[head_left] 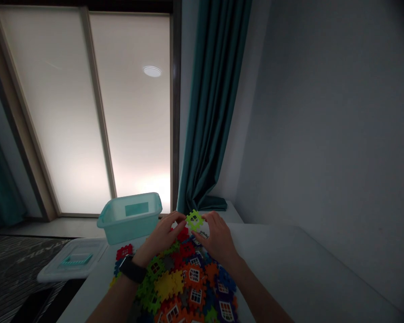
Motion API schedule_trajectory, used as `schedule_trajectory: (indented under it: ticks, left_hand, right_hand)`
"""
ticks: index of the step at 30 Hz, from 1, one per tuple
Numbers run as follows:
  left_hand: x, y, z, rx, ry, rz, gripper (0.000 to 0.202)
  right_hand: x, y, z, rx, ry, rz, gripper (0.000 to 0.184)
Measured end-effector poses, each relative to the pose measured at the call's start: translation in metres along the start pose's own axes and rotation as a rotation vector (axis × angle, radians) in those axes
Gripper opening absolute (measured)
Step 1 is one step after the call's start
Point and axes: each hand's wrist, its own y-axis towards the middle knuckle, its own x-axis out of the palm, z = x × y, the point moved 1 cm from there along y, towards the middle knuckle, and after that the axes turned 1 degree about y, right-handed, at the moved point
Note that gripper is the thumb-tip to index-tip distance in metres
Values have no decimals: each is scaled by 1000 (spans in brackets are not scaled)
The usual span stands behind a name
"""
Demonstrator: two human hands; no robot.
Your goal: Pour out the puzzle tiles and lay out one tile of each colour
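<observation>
Item one on my feed: a lime-green tile [194,220], held up just above the pile. It is a notched, roughly square plastic piece with a window-shaped opening. It has no clear long axis, and its flat face is turned up toward the camera, with the edges sitting slightly askew.

Item two: my left hand [160,235], fingers pressed together and reaching across, tips pinching the tile's left edge. A black watch [132,269] sits on that wrist.

Item three: my right hand [218,240], fingers slightly spread, tips pinching the tile's right side. I cannot tell exactly how each fingertip sits on the tile.

Item four: a heap of interlocking tiles [185,278] in orange, yellow, red, green and blue, directly under both hands, many printed with little windows.

Also logged: on the white table [289,262], a translucent teal bin [129,217] just beyond the left hand, with its teal lid [72,260] beside it. Behind them are a dark teal curtain [215,103] and a bright frosted window [54,112].
</observation>
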Motion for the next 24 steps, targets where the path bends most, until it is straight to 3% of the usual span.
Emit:
schedule_trajectory:
  ticks: [4, 7, 10, 16, 20, 24]
  left_hand:
    - [24, 2, -7, -199, -368, 60, 38]
    - [31, 0, -13, -305, -447, 84, 45]
    - [25, -2, -18, -338, -451, 123, 44]
    - [18, 0, -23, -285, -406, 117, 38]
    - [18, 1, -18, -189, -339, 99, 34]
    - [13, -2, -8, -1, -66, 55, 22]
  right_hand:
    - [8, -4, -9, 12, -59, 72, 27]
    - [9, -5, -11, -27, -50, 40, 21]
    - [6, -3, -8, -94, 33, -46, 11]
    - [-1, 1, -1, -197, 230, -178, 46]
    - [-5, 2, 1, -201, 239, -212, 44]
    - [-12, 4, 3, -171, 258, -157, 46]
